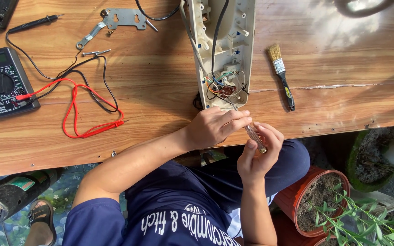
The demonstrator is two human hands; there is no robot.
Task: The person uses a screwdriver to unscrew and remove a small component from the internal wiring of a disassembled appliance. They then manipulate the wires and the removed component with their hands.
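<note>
Both hands meet at the near edge of the wooden plank counter [151, 77]. Left hand [215, 125] pinches the slim metal shaft of a clear-handled screwdriver [254, 134] near its tip, fingers closed around it; right hand [257, 155] wraps its grip shut around the transparent handle from below. That tip points into the wiring nest of an open cream plastic appliance housing [224, 45], which lies lengthwise on the counter, its cover already off and its coloured wires and small brown component bared.

Judging by what lies about, the opening-up is done: a grey metal bracket [124, 18] and loose screws rest apart at the far left, and a small yellow-bristled paintbrush with a black handle [281, 75] lies just right of the housing. A black digital multimeter [3, 82] sits well left, its red and black probe leads [80, 109] coiled loose and touching nothing. Work inside the housing looks unfinished; nothing is reassembled yet.
</note>
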